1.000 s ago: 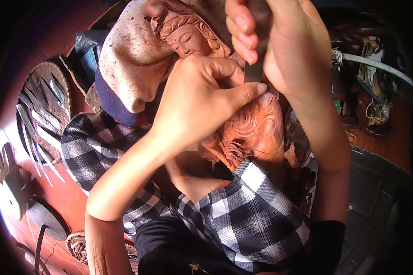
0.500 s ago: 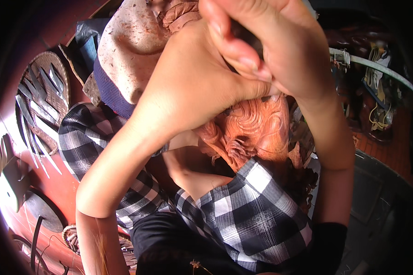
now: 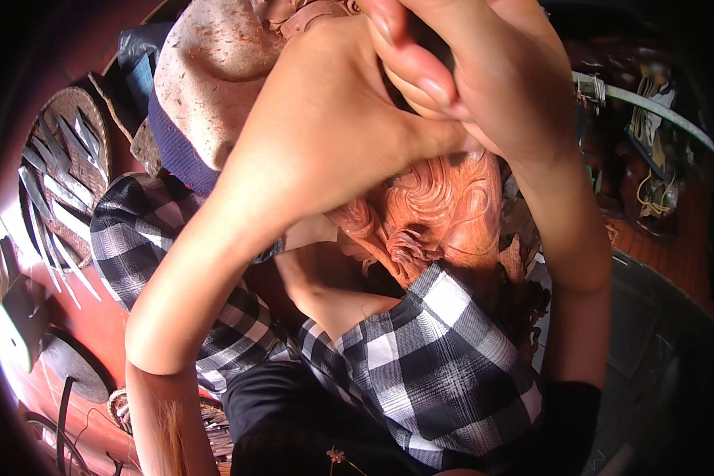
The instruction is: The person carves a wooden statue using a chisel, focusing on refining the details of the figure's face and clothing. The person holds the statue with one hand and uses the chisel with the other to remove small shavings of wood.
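A reddish-brown wood carving (image 3: 452, 208) with swirling relief lies below my raised hands, between my bent legs. My left hand (image 3: 333, 111) reaches in over its near side, thumb stretched toward the heel of the other hand; its remaining fingers are hidden. Against it, my right hand (image 3: 496, 75) is closed with curled fingers. Whatever the two hands grip is concealed behind them and by the top edge of the picture. More carved wood (image 3: 313, 14) shows beyond my left hand.
To the left, a round woven tray (image 3: 65, 170) carries several metal carving chisels. A stained pale cloth (image 3: 206, 87) lies by a dark blue one (image 3: 170, 143). A dark round disc (image 3: 75, 365) sits lower left. At right are a pale curved hose (image 3: 658, 115) and a dark panel (image 3: 642, 341).
The view has shifted slightly, so the tray and cloth appear a little farther left. Both hands stay pressed together above the carving in nearly the same pose.
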The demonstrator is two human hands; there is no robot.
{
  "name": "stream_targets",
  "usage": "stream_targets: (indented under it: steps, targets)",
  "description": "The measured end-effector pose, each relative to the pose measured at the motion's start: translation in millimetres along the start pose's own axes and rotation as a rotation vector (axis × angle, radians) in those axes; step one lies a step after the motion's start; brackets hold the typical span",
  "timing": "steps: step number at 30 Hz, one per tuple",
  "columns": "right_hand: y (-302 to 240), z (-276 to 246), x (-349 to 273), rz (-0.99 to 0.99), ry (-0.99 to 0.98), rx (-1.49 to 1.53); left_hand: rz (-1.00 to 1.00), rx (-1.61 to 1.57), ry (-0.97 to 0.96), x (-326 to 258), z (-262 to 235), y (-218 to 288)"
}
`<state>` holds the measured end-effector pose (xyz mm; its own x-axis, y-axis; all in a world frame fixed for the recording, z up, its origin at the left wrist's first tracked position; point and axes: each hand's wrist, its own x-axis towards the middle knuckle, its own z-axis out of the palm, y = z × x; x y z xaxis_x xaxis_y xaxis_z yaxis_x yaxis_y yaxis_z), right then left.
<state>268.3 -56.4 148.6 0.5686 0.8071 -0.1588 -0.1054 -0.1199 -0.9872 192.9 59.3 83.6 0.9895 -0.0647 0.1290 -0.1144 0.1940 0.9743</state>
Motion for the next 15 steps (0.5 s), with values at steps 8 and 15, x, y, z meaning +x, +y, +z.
stream_targets:
  steps: [8, 15]
  targets:
    - [-0.9, -1.9, -0.6, -0.022, -0.003, -0.029, 0.056, 0.047, 0.034, -3.7, 4.6, 5.2]
    - [-4.1, 5.4, 7.0, -0.086, -0.011, -0.012, -0.035, 0.256, -0.09, -2.4, -10.4, 7.9]
